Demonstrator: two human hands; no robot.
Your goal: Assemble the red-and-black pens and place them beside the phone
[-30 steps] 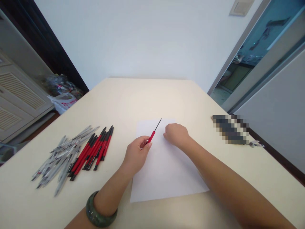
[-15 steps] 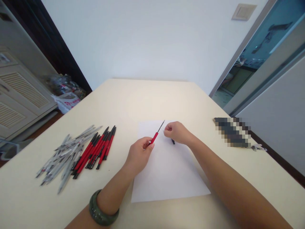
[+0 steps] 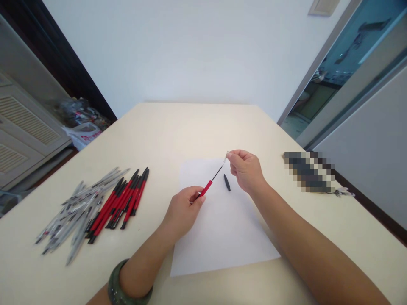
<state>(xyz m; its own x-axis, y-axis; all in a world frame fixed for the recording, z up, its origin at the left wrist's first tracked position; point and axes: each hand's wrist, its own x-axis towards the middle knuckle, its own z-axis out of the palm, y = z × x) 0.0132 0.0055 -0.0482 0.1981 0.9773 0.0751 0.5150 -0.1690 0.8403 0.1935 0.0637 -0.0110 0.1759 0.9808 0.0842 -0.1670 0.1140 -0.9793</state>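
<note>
My left hand (image 3: 183,208) is closed round a red pen barrel (image 3: 206,188) whose thin black refill (image 3: 217,173) sticks out toward the upper right. My right hand (image 3: 245,169) pinches the far tip of that refill between thumb and forefinger, just above a white sheet of paper (image 3: 219,228). A small black pen tip piece (image 3: 227,182) lies on the paper between the two hands. A green bangle (image 3: 119,288) circles my left wrist.
On the cream table (image 3: 178,127), at the left, lie a row of red-and-black pens (image 3: 122,202) and a heap of clear refills or pens (image 3: 74,212). A blurred dark object (image 3: 308,171) rests near the right edge. Cabinet and bags stand beyond the table's left side.
My right hand set the black tip piece down on the paper, then rose and pinched the end of the refill. My left hand kept hold of the red barrel.
</note>
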